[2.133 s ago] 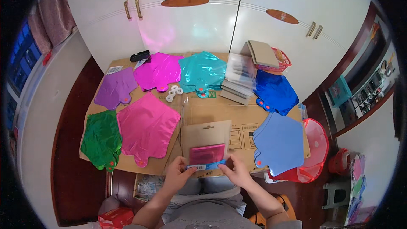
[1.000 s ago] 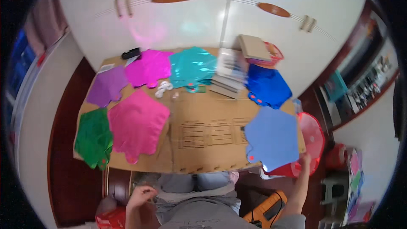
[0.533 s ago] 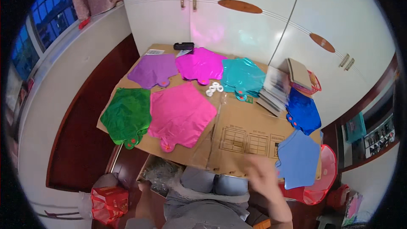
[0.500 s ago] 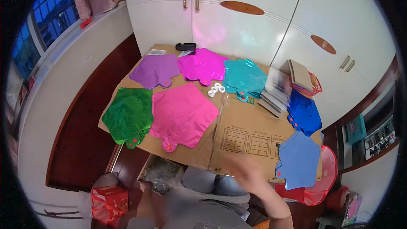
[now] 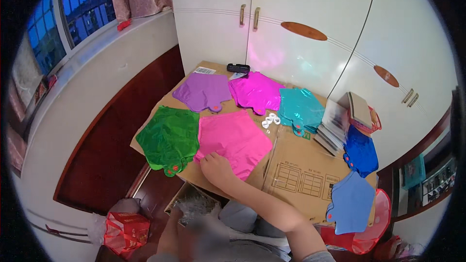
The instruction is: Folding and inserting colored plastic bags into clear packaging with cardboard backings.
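Note:
My right hand reaches across to the lower left part of a flat pink pentagon-shaped foil piece. Its fingers are curled down at the edge, covering the small tab there. Low at the left, my left hand is beside crumpled clear plastic in an open cardboard box; its fingers are hard to make out. Left of the pink piece lies a green one with a red-dotted tab. Purple, magenta and teal pieces lie behind.
Flattened cardboard covers the work surface. Small white rings lie mid-table. Books, a red basket, dark blue and light blue pieces are at the right. A black case lies at the back; a red bag stands lower left.
My right hand has moved left from over the front edge of the cardboard to the pink piece's lower left. The whole view has shifted, with the table now farther right and lower.

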The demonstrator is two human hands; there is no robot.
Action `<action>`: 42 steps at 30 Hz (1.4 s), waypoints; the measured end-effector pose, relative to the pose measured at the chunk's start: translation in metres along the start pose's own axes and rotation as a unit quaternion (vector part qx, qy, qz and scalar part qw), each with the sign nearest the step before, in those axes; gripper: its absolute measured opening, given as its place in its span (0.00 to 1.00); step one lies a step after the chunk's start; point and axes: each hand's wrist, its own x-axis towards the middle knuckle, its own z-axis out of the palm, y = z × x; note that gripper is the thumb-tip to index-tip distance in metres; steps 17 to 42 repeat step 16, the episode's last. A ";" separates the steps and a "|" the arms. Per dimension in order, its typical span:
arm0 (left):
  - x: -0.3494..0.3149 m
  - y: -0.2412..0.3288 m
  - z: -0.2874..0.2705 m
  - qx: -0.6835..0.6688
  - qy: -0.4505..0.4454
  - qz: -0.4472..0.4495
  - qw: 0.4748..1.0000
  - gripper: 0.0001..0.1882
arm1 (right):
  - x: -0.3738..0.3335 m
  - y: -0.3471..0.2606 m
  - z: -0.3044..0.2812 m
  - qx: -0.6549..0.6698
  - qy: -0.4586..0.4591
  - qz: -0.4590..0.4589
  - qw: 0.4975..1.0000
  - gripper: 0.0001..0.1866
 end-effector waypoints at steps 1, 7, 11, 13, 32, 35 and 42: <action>0.002 0.005 -0.018 -0.103 0.013 -0.075 0.992 0.16 | 0.000 0.007 0.004 0.010 0.012 0.012 1.000 0.08; -0.105 0.045 -0.270 -0.391 0.128 -0.178 0.894 0.11 | 0.003 0.022 -0.006 0.253 0.027 0.174 0.951 0.11; -0.147 0.058 -0.379 -0.467 0.308 0.115 0.821 0.09 | 0.004 0.032 -0.009 0.336 0.020 0.235 0.912 0.13; -0.156 0.066 -0.435 -0.456 0.431 0.163 0.761 0.06 | 0.002 0.040 -0.008 0.361 0.005 0.267 0.894 0.15; -0.114 0.056 -0.472 -0.310 0.492 0.204 0.788 0.13 | 0.007 0.046 -0.005 0.373 -0.024 0.289 0.881 0.19; -0.114 0.056 -0.472 -0.310 0.492 0.204 0.788 0.13 | 0.007 0.046 -0.005 0.373 -0.024 0.289 0.881 0.19; -0.114 0.056 -0.472 -0.310 0.492 0.204 0.788 0.13 | 0.007 0.046 -0.005 0.373 -0.024 0.289 0.881 0.19</action>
